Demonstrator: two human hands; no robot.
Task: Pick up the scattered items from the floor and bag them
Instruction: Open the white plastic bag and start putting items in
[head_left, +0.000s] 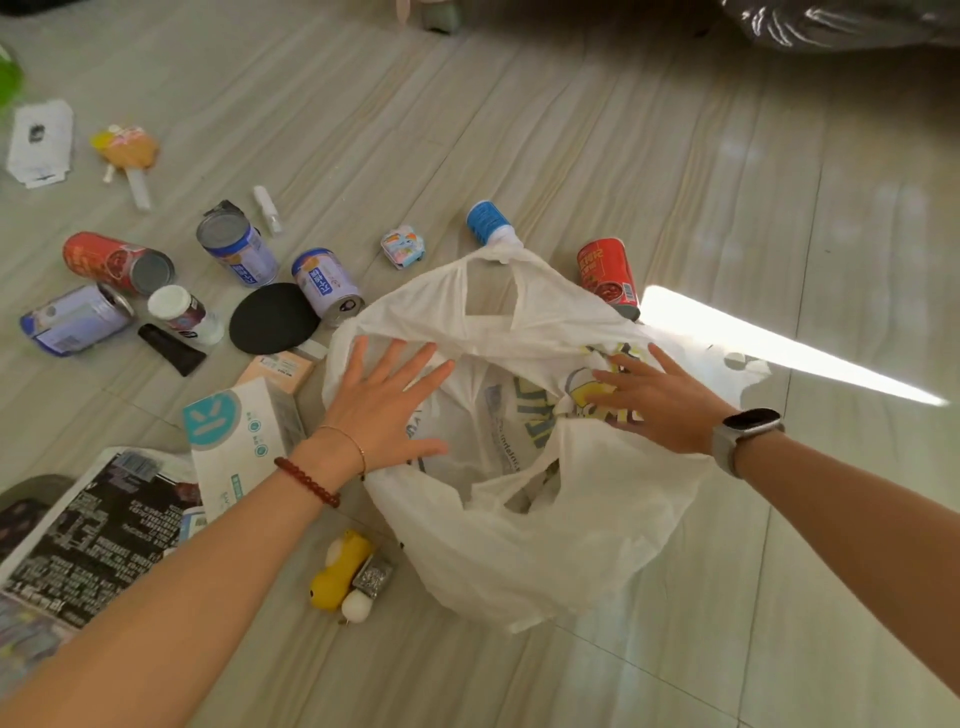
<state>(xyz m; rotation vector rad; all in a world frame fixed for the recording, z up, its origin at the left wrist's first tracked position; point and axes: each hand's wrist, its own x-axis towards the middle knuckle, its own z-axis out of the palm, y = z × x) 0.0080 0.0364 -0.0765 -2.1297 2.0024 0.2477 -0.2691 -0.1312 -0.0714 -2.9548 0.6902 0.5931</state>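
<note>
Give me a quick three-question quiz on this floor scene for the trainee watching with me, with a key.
1. True or false: both the left hand and the right hand lie with fingers spread on the white plastic bag.
2. Which item lies nearest the bag's far handle? A) the blue-capped white bottle B) the yellow toy C) the black disc
3. Fill in: the red can to the right of that bottle lies on its ____.

Key: 1 true; 2 A; 3 side.
</note>
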